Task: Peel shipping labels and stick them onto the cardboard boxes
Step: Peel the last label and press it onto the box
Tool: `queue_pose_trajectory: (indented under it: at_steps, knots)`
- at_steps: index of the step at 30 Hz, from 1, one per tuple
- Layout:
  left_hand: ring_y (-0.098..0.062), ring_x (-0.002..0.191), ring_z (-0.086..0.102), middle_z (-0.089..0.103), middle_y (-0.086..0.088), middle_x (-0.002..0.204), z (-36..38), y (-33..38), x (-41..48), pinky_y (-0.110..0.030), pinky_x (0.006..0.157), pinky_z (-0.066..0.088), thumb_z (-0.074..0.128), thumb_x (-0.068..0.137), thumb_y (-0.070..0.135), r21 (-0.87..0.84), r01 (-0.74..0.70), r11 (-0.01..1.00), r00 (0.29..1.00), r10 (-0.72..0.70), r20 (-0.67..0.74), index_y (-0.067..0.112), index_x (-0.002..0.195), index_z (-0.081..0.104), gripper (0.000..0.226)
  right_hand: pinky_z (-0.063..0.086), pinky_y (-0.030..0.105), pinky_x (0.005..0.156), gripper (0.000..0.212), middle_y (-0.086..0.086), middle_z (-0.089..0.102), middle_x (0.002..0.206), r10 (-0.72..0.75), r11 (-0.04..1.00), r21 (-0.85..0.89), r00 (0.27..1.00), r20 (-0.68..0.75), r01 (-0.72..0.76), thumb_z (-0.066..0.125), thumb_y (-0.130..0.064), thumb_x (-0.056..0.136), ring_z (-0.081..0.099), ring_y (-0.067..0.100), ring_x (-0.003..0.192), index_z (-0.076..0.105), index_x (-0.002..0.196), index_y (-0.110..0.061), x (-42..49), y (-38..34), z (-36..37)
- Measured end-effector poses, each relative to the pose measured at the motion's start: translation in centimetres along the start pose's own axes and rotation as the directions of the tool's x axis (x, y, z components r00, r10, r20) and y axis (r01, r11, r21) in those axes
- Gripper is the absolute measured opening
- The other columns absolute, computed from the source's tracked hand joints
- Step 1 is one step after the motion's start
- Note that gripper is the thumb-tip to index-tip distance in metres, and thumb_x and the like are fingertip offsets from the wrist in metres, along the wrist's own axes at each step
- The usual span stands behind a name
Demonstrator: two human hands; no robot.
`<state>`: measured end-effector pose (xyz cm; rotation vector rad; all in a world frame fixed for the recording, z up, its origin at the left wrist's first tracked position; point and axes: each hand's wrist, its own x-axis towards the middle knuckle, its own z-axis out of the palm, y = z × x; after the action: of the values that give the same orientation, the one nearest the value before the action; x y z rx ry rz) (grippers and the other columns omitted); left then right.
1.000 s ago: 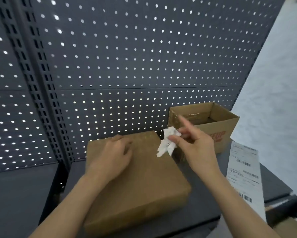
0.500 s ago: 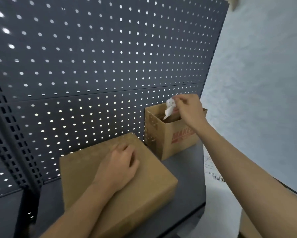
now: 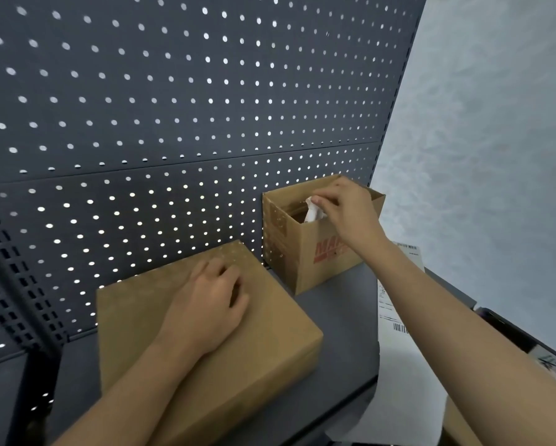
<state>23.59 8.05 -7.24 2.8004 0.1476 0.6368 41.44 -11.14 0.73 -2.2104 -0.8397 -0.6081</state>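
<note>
Our right hand (image 3: 344,214) has its grip pinched on a wad of crumpled white paper (image 3: 313,212). It holds the wad just over the mouth of the small open box (image 3: 305,262), which stands behind and to the right of the flat closed box (image 3: 263,349). We take the wad for waste backing: almost weightless, soft, and likely to drop straight in once let go.

Our left hand (image 3: 212,300) rests on top of the flat closed box, fingers loosely bent, its grip holding nothing.

The strip of shipping labels (image 3: 389,304) lies to the right of the flat closed box and hangs over the shelf (image 3: 341,297) edge, partly hidden by our forearm. We expect the labels to be thin, limp and sticky once freed, and apt to curl or fold onto themselves. So we would lift one by a corner, then hold it lightly by two edges with the glue side away from our fingers.

The flat closed box looks stiff, and a flat palm on its lid should steady it while a label is pressed down.
</note>
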Motion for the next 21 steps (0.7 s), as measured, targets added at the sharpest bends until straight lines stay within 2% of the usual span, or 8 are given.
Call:
queue_pose_trajectory:
  at_steps: [3, 6, 8, 10, 12, 14, 17, 21]
  knots:
    - [-0.017, 0.094, 0.048, 0.052, 0.006, 0.095, 0.1, -0.1, 0.0, -0.031, 0.076, 0.043, 0.054, 0.091, 0.033, -0.002, -0.006, 1.0, 1.0, 0.006, -0.004, 0.021, 0.091, 0.061, 0.014, 0.051, 0.025, 0.082, 0.015, -0.002, 0.07, 0.095, 0.03, 0.999, 0.022, 0.999, -0.024, -0.029, 0.066, -0.011, 0.089, 0.06, 0.006, 0.086, 0.071, 0.102, -0.015, 0.0, -0.2, 0.2]
    - [-0.016, 0.096, 0.047, 0.052, 0.006, 0.099, 0.1, -0.2, -0.1, -0.032, 0.08, 0.043, 0.049, 0.091, 0.038, 0.005, 0.002, 1.0, 1.0, -0.002, 0.026, 0.023, 0.095, 0.061, 0.021, 0.053, 0.03, 0.081, 0.008, -0.003, 0.062, 0.094, 0.057, 0.998, 0.016, 0.997, -0.057, -0.056, 0.065, -0.016, 0.089, 0.059, 0.009, 0.084, 0.069, 0.096, -0.016, 0.0, -0.3, 0.5]
    - [-0.016, 0.095, 0.047, 0.053, 0.006, 0.098, 0.0, -0.2, -0.1, -0.033, 0.081, 0.044, 0.041, 0.087, 0.044, 0.005, -0.007, 1.0, 1.0, 0.006, 0.028, 0.023, 0.094, 0.061, 0.031, 0.047, 0.016, 0.081, 0.013, -0.005, 0.053, 0.097, 0.063, 0.997, 0.042, 0.994, -0.086, -0.059, 0.063, -0.019, 0.091, 0.054, 0.002, 0.084, 0.073, 0.1, -0.016, -0.2, -0.2, 0.4]
    - [-0.017, 0.096, 0.048, 0.053, 0.006, 0.098, -0.2, -0.2, 0.0, -0.034, 0.082, 0.045, 0.044, 0.088, 0.043, 0.005, 0.003, 1.0, 0.999, -0.003, 0.041, 0.023, 0.094, 0.062, 0.027, 0.037, 0.003, 0.077, 0.02, -0.008, 0.046, 0.095, 0.055, 0.997, 0.05, 0.996, -0.077, -0.052, 0.061, -0.019, 0.093, 0.049, -0.004, 0.082, 0.073, 0.109, -0.015, -0.7, -0.1, 0.0]
    - [-0.017, 0.096, 0.049, 0.053, 0.006, 0.099, -0.3, -0.2, 0.2, -0.036, 0.082, 0.048, 0.046, 0.089, 0.043, 0.017, 0.0, 1.0, 0.998, -0.001, 0.059, 0.023, 0.096, 0.062, 0.027, 0.034, 0.001, 0.076, 0.023, -0.006, 0.046, 0.094, 0.042, 0.998, 0.059, 0.997, -0.063, -0.038, 0.059, -0.017, 0.094, 0.047, -0.005, 0.082, 0.072, 0.112, -0.013, -1.3, 0.0, -0.4]
    - [-0.016, 0.095, 0.05, 0.053, 0.006, 0.098, -0.4, -0.3, 0.3, -0.039, 0.079, 0.05, 0.036, 0.086, 0.051, 0.035, -0.002, 0.999, 0.997, -0.001, 0.081, 0.024, 0.096, 0.063, 0.039, 0.035, 0.005, 0.077, 0.021, -0.006, 0.051, 0.094, 0.061, 0.995, 0.079, 0.995, -0.083, -0.054, 0.058, -0.018, 0.094, 0.049, -0.001, 0.084, 0.073, 0.108, -0.017, -2.1, 0.5, -1.0]
    - [-0.014, 0.092, 0.051, 0.054, 0.009, 0.095, -0.6, -0.1, 0.9, -0.04, 0.078, 0.052, 0.031, 0.084, 0.055, 0.044, -0.018, 0.999, 0.992, 0.012, 0.127, 0.027, 0.093, 0.063, 0.043, 0.038, 0.008, 0.077, 0.018, -0.01, 0.057, 0.094, 0.139, 0.988, 0.082, 0.985, -0.104, -0.131, 0.057, -0.021, 0.093, 0.054, 0.001, 0.086, 0.073, 0.101, -0.026, -4.4, 1.8, -2.7]
    - [-0.011, 0.089, 0.053, 0.056, 0.012, 0.095, -0.8, 2.6, 2.3, -0.035, 0.078, 0.049, 0.044, 0.091, 0.043, 0.04, -0.08, 0.996, 0.985, 0.073, 0.156, 0.029, 0.093, 0.062, 0.023, 0.038, 0.011, 0.066, 0.021, -0.008, 0.06, 0.089, 0.357, 0.934, -0.03, 0.933, 0.042, -0.356, 0.057, -0.03, 0.094, 0.056, 0.003, 0.079, 0.071, 0.107, -0.024, -9.4, 5.8, -5.3]
